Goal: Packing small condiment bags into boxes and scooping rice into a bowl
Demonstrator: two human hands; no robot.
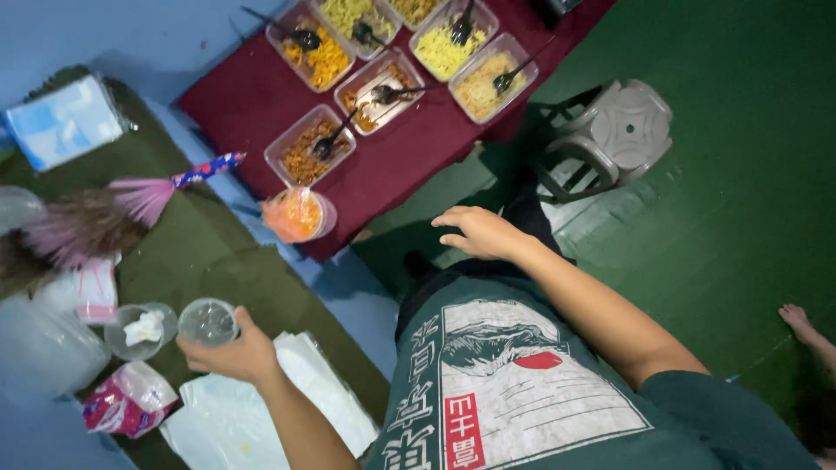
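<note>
My left hand (233,355) has its grip wrapped around a small clear plastic cup (208,321), held just over the olive-green surface (205,252). Just beside it stands a second clear cup with crumpled tissue (139,331). My right hand (479,231) hangs released, holding nothing. Farther off, clear rectangular food tubs with black spoons (309,144) sit on a maroon cloth (418,144). I judge filling comes next, which calls for carrying the cup toward those tubs.

A dark green floor (740,200) fills the right of the scene, where a grey round-topped plastic stool (610,135) stands beside a far table under a maroon cloth (252,96). On the left, a nearer surface wears an olive green cloth (205,252) over pale blue (348,287). Light is dim and even.
</note>
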